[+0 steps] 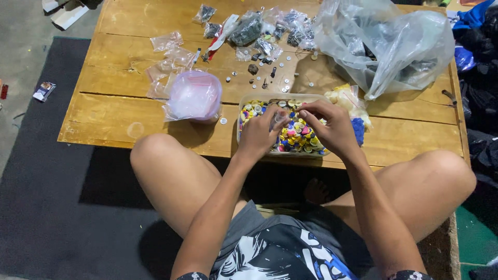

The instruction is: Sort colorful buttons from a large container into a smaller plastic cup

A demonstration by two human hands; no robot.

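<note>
Seated at the low wooden table (119, 116), I pinch a small clear bag (279, 118) in my left hand (258, 136) while my right hand (332, 127) pinches closed above the tray of coloured buttons (298, 136), so next comes careful aim at the bag's mouth.

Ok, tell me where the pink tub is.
In the head view, the pink tub sits on the wooden table, left of the button tray, with small clear bags behind it.
</note>
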